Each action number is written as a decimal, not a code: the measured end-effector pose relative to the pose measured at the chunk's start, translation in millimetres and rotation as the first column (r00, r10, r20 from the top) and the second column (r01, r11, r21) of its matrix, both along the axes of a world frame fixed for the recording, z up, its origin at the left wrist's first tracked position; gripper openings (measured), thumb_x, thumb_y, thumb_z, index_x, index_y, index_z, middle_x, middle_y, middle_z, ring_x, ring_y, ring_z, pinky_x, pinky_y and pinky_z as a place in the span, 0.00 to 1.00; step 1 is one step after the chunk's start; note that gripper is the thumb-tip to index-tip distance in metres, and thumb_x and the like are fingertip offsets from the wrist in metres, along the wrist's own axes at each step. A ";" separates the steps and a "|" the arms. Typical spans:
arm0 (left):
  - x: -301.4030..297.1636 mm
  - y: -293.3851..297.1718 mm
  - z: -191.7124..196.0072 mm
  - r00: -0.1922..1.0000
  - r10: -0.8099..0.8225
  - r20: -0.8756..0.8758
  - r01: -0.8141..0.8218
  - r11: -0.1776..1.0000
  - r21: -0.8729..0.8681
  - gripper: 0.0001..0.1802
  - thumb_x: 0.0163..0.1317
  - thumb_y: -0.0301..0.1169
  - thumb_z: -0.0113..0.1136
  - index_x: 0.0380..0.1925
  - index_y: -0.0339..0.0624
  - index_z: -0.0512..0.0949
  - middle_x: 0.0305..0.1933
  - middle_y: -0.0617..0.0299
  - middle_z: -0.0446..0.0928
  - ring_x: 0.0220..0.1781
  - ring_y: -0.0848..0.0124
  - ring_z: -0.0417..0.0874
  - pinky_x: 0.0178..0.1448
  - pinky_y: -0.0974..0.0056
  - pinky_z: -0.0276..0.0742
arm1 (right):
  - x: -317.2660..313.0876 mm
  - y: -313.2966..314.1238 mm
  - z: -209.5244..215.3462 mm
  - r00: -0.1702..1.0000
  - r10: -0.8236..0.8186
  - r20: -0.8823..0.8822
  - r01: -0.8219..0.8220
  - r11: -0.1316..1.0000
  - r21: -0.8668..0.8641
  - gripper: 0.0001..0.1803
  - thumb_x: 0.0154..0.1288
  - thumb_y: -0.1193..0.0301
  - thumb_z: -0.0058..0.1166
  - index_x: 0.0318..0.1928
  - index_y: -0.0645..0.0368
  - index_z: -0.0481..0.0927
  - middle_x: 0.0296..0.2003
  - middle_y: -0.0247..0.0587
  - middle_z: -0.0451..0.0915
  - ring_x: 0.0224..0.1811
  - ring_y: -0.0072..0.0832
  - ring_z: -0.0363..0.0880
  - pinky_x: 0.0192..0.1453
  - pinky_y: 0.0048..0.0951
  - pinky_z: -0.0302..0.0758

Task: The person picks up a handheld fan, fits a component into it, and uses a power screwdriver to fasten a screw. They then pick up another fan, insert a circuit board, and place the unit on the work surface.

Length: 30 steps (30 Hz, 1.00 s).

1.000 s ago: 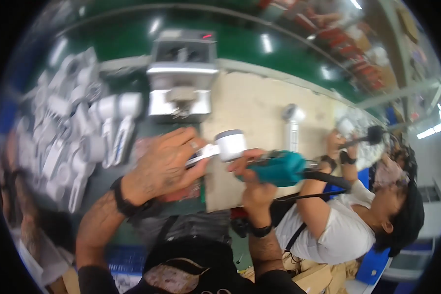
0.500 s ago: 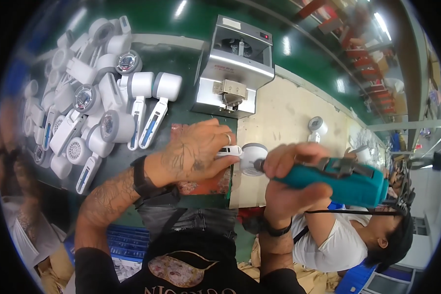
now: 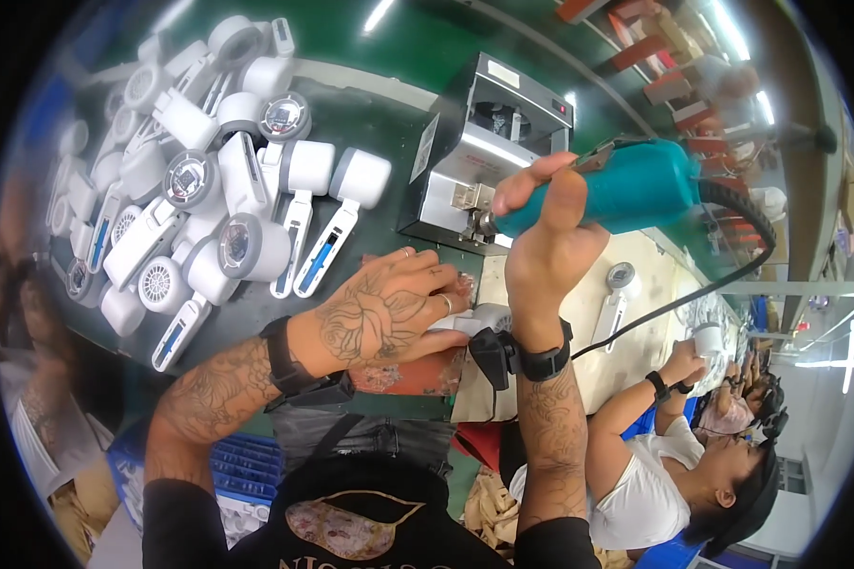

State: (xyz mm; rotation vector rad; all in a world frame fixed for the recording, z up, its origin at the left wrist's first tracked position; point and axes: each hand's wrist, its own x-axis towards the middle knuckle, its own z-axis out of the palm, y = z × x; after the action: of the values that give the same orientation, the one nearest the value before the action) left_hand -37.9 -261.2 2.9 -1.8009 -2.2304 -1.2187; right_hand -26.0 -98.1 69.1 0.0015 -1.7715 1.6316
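Observation:
My left hand point(image 3: 384, 308) presses a white handheld fan point(image 3: 457, 323) flat on the reddish mat point(image 3: 403, 376), its fingers closed over the handle. The fan's round head is partly hidden behind my right wrist. My right hand point(image 3: 555, 251) is wrapped around a teal electric screwdriver point(image 3: 640, 185) with a black cord. The screwdriver's tip is at the front outlet of a silver screw feeder point(image 3: 503, 142); whether it touches is hard to make out.
A pile of white fans point(image 3: 176, 190) covers the left of the dark green bench. Another fan point(image 3: 617, 289) lies on the pale board point(image 3: 579, 332) to the right. A co-worker point(image 3: 655, 474) in a white shirt sits at the right, holding a fan. Blue crates point(image 3: 242, 467) stand below.
My right hand has lifted the screwdriver up and away from the fan, over to the screw feeder's outlet. My left hand stays on the fan. The co-worker's hands have come into view.

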 end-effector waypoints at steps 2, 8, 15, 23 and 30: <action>-0.3 -0.1 3.1 0.999 -0.032 0.022 0.031 0.999 0.016 0.22 0.54 0.48 0.72 0.43 0.48 0.84 0.44 0.63 0.77 0.47 0.64 0.77 0.53 0.57 0.74 | 1.4 3.6 -4.1 0.998 0.047 -0.033 -0.047 0.999 -0.007 0.25 0.75 0.51 0.53 0.43 0.67 0.73 0.24 0.39 0.74 0.25 0.30 0.74 0.32 0.30 0.73; 4.2 -2.6 4.4 0.995 0.017 0.100 0.003 0.981 -0.195 0.28 0.57 0.48 0.68 0.52 0.42 0.80 0.52 0.56 0.76 0.57 0.59 0.75 0.65 0.50 0.70 | 31.4 -4.9 -4.0 0.995 0.076 0.062 -0.069 0.991 -0.114 0.26 0.73 0.51 0.55 0.44 0.67 0.74 0.23 0.41 0.74 0.24 0.32 0.75 0.29 0.32 0.73; 3.2 2.5 8.7 0.986 0.007 0.165 0.023 0.984 -0.175 0.27 0.56 0.47 0.69 0.51 0.41 0.79 0.49 0.56 0.75 0.55 0.56 0.76 0.64 0.47 0.71 | 75.0 -9.2 3.6 0.994 -0.025 0.108 0.035 0.996 -0.088 0.38 0.66 0.37 0.55 0.47 0.65 0.72 0.19 0.37 0.70 0.18 0.28 0.69 0.24 0.29 0.68; 5.3 2.6 4.8 0.987 0.028 0.159 -0.012 0.995 -0.101 0.23 0.54 0.45 0.72 0.44 0.44 0.80 0.45 0.58 0.75 0.50 0.57 0.76 0.56 0.49 0.73 | 73.1 -12.1 -3.2 0.993 -0.020 0.116 0.030 0.996 -0.085 0.39 0.65 0.36 0.56 0.45 0.65 0.71 0.18 0.37 0.69 0.17 0.29 0.70 0.23 0.30 0.69; 5.1 2.9 6.7 0.985 0.027 0.173 -0.006 0.992 -0.124 0.23 0.56 0.44 0.69 0.46 0.41 0.78 0.45 0.56 0.74 0.51 0.56 0.76 0.57 0.50 0.72 | 70.1 -11.4 -11.1 0.994 0.023 0.107 -0.012 0.995 -0.100 0.34 0.66 0.40 0.58 0.39 0.62 0.68 0.19 0.39 0.70 0.17 0.30 0.69 0.23 0.32 0.69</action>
State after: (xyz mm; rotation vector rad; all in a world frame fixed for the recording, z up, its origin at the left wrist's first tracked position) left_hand -32.8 -258.3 9.6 -1.7761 -2.4600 -1.3106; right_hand 44.1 -109.5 58.0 -0.1195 -1.7723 1.7603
